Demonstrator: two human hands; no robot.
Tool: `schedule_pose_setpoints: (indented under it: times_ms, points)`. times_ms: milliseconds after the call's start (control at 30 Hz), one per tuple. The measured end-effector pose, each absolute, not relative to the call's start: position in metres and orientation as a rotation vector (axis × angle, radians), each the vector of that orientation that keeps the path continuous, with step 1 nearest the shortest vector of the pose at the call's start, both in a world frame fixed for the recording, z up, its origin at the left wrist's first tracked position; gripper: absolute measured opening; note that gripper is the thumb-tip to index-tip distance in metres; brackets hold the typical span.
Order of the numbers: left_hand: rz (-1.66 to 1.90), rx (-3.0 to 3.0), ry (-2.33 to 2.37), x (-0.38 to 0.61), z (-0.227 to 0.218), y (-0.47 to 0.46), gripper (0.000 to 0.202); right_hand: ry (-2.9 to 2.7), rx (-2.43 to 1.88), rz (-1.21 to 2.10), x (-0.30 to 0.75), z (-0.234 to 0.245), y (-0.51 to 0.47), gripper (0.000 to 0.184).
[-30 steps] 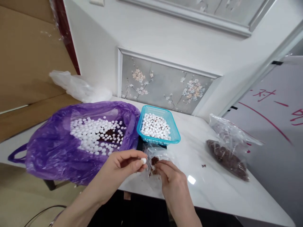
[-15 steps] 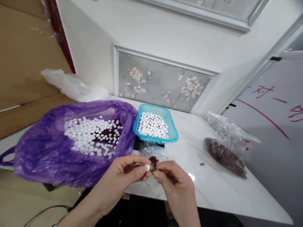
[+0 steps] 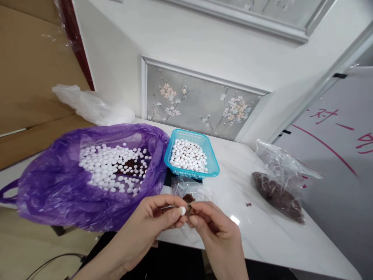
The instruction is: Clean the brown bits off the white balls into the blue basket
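A small, smooth white ball (image 3: 182,211) sits pinched between thumb and forefinger of the left hand (image 3: 154,221), its rounded face poking out at the tips. Just beside it, at three o'clock, I see a little tuft of brown, shredded fibre (image 3: 190,210) at the fingertips of the right hand (image 3: 220,229), too blurred to tell whether it touches the ball. At about one o'clock from the ball lies a crumpled bag of clear, thin plastic (image 3: 196,188), partly hidden, with reddish-brown shreds (image 3: 189,198) showing against it.
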State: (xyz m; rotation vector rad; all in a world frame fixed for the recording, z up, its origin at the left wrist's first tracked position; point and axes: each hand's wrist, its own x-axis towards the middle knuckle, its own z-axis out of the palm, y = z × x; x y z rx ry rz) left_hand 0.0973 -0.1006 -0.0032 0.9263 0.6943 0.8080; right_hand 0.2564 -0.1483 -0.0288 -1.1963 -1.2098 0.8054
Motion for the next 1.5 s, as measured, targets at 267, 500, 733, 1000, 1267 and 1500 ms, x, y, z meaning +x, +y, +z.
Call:
schedule_pose_setpoints:
  times_ms: [267, 500, 733, 1000, 1267, 1500]
  points:
    - [0.82, 0.922, 0.702, 0.097, -0.001, -0.101, 0.011, -1.162, -1.155, 0.803, 0.254, -0.024, -0.152, 0.008]
    - [0.833, 0.889, 0.724, 0.095, 0.0, -0.102, 0.015, -1.034, -1.233, 0.873, 0.252, -0.02, -0.153, 0.011]
    - [0.838, 0.888, 0.705, 0.096, 0.0, -0.102, 0.013, -0.946, -1.195, 0.965, 0.252, -0.019, -0.154, 0.012]
    - [0.843, 0.871, 0.688, 0.095, -0.002, -0.103, 0.014, -1.008, -1.11, 0.932, 0.252, -0.02, -0.153, 0.009]
    - [0.856, 0.838, 0.674, 0.092, -0.006, -0.104, 0.015, -1.087, -1.067, 0.913, 0.245, -0.013, -0.154, 0.011]
    - [0.871, 0.814, 0.637, 0.093, -0.01, -0.103, 0.013, -0.977, -1.145, 0.936, 0.233, -0.011, -0.157, 0.004]
